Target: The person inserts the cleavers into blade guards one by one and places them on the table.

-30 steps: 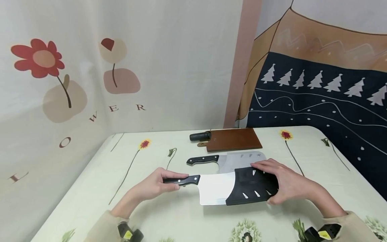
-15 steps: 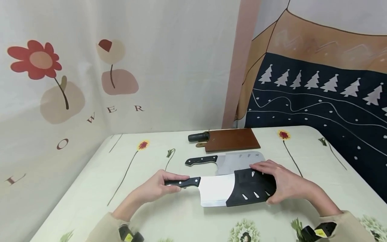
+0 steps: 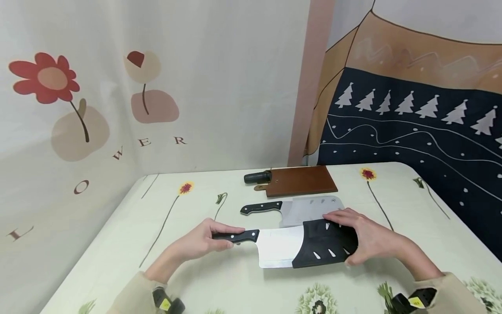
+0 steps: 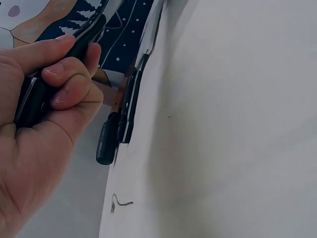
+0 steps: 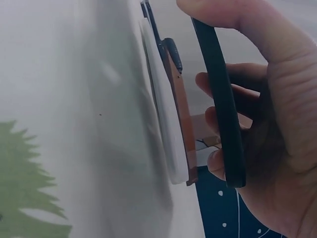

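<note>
My left hand [image 3: 201, 240] grips the black riveted handle [image 3: 235, 236] of a cleaver [image 3: 278, 248], held a little above the table. A black cover [image 3: 327, 243] with small slits sits over the far part of its blade, leaving the bright part near the handle bare. At the right end, my right hand [image 3: 368, 237] holds this cover between thumb and fingers. In the left wrist view, the fingers of my left hand [image 4: 54, 94] curl round the handle. The right wrist view shows the cover [image 5: 220, 99] edge-on, with fingers behind it. The blade's covered end is hidden.
Just behind lies a second cleaver [image 3: 288, 213] with a pale see-through cover on its blade. Farther back is a brown flat case [image 3: 302, 181] with a black handle [image 3: 257, 177] at its left. Curtains [image 3: 227, 87] stand behind the flower-print table [image 3: 188, 288].
The head view has shifted slightly. Both hands keep their hold, and the cover stands at about the same place on the blade.
</note>
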A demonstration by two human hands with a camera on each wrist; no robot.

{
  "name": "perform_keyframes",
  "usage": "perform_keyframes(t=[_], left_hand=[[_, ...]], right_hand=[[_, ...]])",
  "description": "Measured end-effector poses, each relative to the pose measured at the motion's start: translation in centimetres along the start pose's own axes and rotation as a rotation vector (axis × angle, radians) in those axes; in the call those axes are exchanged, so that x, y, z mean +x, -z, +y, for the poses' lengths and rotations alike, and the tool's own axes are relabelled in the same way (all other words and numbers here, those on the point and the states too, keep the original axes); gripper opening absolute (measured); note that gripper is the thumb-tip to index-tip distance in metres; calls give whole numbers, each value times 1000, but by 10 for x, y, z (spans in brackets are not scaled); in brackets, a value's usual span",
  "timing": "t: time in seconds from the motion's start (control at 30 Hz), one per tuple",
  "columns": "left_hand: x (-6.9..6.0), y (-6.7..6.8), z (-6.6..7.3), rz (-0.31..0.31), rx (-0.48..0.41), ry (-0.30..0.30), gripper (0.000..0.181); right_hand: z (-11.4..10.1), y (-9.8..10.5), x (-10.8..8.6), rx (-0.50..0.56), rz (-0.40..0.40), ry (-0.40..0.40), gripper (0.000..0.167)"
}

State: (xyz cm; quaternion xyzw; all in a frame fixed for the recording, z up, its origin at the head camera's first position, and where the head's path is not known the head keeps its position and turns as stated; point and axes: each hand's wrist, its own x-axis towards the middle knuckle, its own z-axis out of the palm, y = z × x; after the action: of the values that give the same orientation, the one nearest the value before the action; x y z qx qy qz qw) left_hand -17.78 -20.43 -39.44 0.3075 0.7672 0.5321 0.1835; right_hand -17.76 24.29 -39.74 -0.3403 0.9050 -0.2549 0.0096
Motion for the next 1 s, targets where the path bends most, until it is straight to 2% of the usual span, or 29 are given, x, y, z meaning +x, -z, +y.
perform_keyframes(t=[0.2,0.43,0.63,0.83,1.0], left_hand=[[3,4,4,-32,2,9,40],[6,6,6,-63,-7,7,39],[12,-3,5,-88,-6,-26,39],[19,-15,4,-37,4,-16,39],[21,-23,5,17,10,-14,39]], right_hand=[[0,2,-2,41,-12,-21,100],[-1,1,-2,49,-6,-8,99],[-7,-8,2,108,-76,16,97],[-9,-8,3,88,-36,13,98],[-8,-7,3,80,-39,2,98]])
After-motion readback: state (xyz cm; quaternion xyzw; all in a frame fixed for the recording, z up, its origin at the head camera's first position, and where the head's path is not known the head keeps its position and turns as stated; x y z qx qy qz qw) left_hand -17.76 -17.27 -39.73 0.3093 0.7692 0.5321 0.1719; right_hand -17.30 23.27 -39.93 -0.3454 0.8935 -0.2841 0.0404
